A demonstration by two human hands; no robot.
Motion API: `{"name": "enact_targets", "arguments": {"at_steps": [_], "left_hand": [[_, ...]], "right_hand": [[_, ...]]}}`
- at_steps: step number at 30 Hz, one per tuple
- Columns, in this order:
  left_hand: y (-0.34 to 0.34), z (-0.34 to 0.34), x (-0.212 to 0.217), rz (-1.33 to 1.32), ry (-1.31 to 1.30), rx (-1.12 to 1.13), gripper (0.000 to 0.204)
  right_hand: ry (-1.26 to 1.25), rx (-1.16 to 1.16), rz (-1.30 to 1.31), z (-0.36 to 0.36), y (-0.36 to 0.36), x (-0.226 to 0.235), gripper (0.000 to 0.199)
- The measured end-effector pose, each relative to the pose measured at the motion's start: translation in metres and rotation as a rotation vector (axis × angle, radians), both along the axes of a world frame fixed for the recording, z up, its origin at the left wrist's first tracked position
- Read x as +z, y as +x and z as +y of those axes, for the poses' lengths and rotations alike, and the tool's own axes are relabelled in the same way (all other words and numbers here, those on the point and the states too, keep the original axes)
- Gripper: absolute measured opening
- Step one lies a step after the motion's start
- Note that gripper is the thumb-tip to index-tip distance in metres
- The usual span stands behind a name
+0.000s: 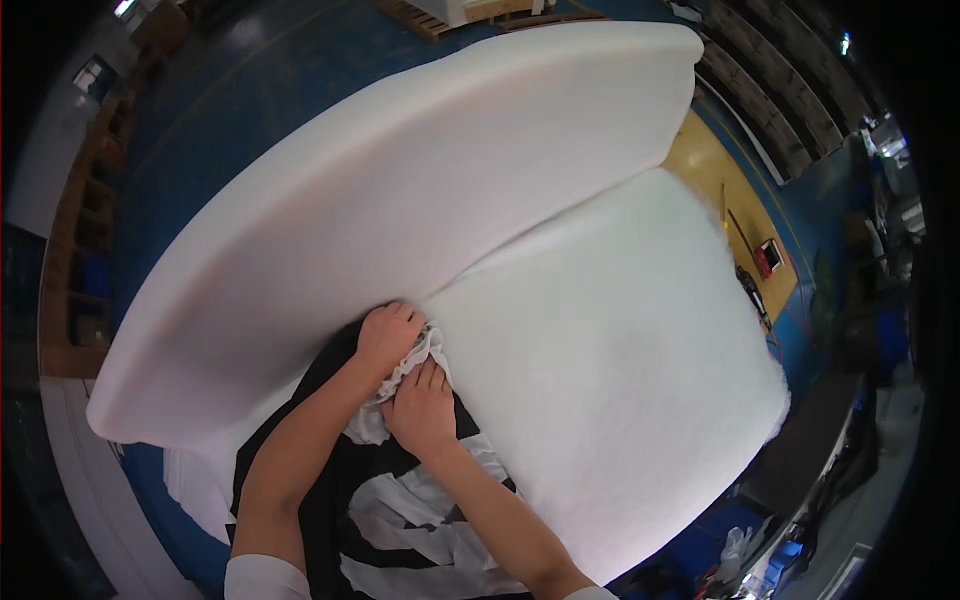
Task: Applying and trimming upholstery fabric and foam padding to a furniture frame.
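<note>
A large sofa-like body wrapped in white padding fills the middle, with a curved padded back (420, 180) and a broad padded seat (620, 340). A black fabric piece (265, 440) with white cloth strips (405, 505) lies at its near left, in front of me. My left hand (392, 335) curls over the gathered white edge (410, 370) of this fabric, close to the crease between back and seat. Just below it, my right hand (423, 408) grips the same bunched edge with its fingers together. The fingertips are partly buried in the folds.
Beyond the seat's right side, a wooden board (735, 190) carries a small red-and-black object (769, 258) and a black hand tool (750, 288). Wooden shelving (90, 220) stands at far left. A pallet (415, 18) is at the back on the blue floor (230, 120).
</note>
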State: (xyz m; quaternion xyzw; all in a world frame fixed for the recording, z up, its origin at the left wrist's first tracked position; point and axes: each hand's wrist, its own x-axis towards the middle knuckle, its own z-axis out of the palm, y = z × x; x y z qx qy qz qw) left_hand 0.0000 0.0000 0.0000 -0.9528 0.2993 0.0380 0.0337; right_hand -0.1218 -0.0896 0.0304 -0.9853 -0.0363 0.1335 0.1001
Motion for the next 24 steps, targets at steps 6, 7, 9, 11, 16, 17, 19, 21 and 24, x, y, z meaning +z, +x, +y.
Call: {"name": "enact_targets", "arguments": {"at_steps": [6, 7, 9, 11, 16, 17, 19, 21, 24], "left_hand": [[-0.001, -0.036, 0.003, 0.135, 0.186, 0.108, 0.017], [-0.001, -0.040, 0.007, 0.110, 0.209, 0.171, 0.016], [0.015, -0.041, 0.007, 0.050, 0.241, 0.239, 0.015], [0.013, -0.039, 0.007, 0.124, 0.230, 0.243, 0.017], [-0.021, -0.008, 0.016, 0.005, -0.078, 0.215, 0.016], [-0.028, 0.008, 0.024, 0.020, -0.096, 0.313, 0.017], [-0.039, 0.023, 0.032, 0.044, -0.078, 0.402, 0.019], [-0.034, 0.016, 0.029, -0.013, -0.227, 0.409, 0.020], [-0.022, 0.005, 0.026, -0.140, -0.258, 0.231, 0.015]], "right_hand": [[0.392, 0.243, 0.001, -0.037, 0.012, -0.010, 0.027], [0.397, 0.253, -0.034, -0.038, 0.015, -0.006, 0.027], [0.232, 0.189, -0.041, -0.029, 0.024, -0.009, 0.028], [0.251, 0.158, 0.068, -0.026, 0.033, -0.010, 0.031], [0.393, -0.036, -0.150, -0.034, -0.003, -0.021, 0.030], [0.427, -0.042, -0.121, -0.034, -0.001, -0.024, 0.030], [0.529, -0.095, -0.279, -0.029, -0.005, -0.024, 0.038], [0.581, -0.054, -0.399, -0.029, -0.004, -0.017, 0.042], [0.543, -0.014, -0.406, -0.028, 0.005, -0.011, 0.046]]}}
